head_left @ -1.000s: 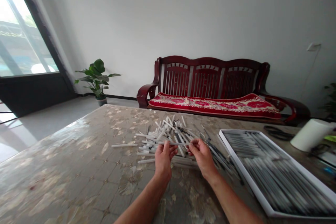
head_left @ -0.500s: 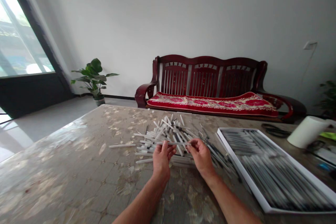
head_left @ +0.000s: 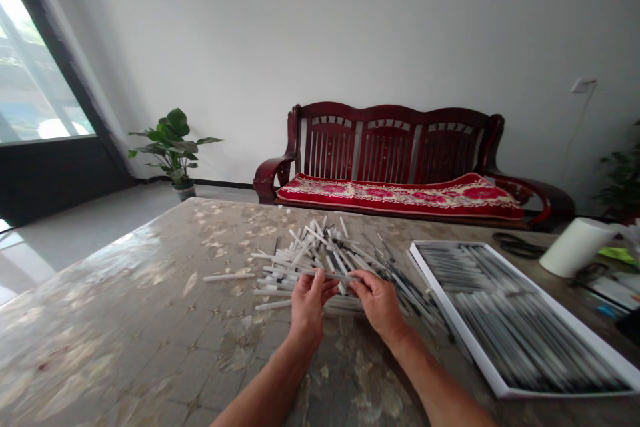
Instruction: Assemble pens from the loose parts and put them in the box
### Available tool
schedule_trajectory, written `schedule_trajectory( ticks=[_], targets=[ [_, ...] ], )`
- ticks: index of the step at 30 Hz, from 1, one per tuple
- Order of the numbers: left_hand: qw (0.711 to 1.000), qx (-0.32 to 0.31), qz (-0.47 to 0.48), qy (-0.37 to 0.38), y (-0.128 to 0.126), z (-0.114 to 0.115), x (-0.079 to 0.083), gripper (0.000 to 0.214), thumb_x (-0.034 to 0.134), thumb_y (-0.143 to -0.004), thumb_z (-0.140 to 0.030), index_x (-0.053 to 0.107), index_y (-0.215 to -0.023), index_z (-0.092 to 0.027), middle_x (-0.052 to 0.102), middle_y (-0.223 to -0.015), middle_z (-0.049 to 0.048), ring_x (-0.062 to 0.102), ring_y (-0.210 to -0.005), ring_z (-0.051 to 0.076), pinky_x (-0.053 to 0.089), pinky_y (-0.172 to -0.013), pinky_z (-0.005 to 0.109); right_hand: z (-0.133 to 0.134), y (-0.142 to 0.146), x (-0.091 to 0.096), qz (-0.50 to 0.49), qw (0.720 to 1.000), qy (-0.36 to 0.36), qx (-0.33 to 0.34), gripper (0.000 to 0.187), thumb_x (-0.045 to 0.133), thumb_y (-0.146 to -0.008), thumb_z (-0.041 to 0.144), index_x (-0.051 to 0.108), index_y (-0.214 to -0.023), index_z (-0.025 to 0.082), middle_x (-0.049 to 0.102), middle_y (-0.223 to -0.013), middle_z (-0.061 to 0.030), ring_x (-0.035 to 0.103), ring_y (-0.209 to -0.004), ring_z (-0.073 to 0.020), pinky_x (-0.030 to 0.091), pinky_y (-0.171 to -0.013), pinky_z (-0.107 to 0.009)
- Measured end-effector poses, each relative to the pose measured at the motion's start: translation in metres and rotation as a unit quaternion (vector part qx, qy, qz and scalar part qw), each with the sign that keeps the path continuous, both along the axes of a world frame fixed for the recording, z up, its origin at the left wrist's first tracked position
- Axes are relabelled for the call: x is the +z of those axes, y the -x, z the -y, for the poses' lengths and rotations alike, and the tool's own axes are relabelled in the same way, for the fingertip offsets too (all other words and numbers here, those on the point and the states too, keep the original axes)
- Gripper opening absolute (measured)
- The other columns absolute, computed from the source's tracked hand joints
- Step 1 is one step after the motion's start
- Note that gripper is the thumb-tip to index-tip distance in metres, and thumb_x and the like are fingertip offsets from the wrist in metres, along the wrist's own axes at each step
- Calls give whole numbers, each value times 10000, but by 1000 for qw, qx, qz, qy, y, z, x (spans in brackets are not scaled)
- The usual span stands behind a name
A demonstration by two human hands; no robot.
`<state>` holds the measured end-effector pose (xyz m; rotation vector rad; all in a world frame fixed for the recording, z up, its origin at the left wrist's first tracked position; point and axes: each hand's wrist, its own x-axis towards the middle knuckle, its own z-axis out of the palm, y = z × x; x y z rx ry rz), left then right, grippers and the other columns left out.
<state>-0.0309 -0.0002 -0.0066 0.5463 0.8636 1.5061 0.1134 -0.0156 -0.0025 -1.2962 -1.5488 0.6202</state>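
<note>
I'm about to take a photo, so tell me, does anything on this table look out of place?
One white stick lies by itself, left of the loose heap. That heap is jumbled, while the sticks in the white tray lie in rows. I see no obvious damage, though blur hides fine detail.

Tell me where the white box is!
In the head view, the white box is on the right side of the table, right of the loose sticks and right hand, near the white roll.
</note>
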Motion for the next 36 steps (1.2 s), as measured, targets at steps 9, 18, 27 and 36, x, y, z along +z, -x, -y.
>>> schedule_trajectory(
  ticks=[9,18,27,36],
  targets=[
    [995,11,-49,-81,-2,7,5,336,777,-661,-387,577,-829,-176,701,-706,-5,689,-639,148,556,-614,258,6,4,20,-275,928,242,72,369,699,-655,512,619,-755,166,663,-609,-5,598,-487,-140,462,-443,-237],
    [997,-48,35,-43,-4,8,7,353,833,-606,-334,619,-826,-160,736,-789,43,711,-725,166,564,-684,264,5,19,27,-439,880,157,91,420,822,-599,410,635,-888,168,670,-674,17,596,-566,-98,481,-549,-208],
    [976,-122,-173,-43,-6,13,10,445,811,-552,-418,660,-883,-162,729,-829,49,657,-621,153,494,-516,233,-14,-30,69,-425,900,94,4,382,763,-637,479,614,-835,190,682,-762,-4,608,-599,-116,432,-455,-183],
    [945,-163,-273,-74,-9,13,3,280,744,-586,-409,685,-752,-192,714,-763,33,663,-615,183,465,-469,226,23,-197,89,-4,973,142,-183,279,583,-773,451,622,-819,179,616,-663,10,548,-530,-118,345,-454,-201]
  ],
)
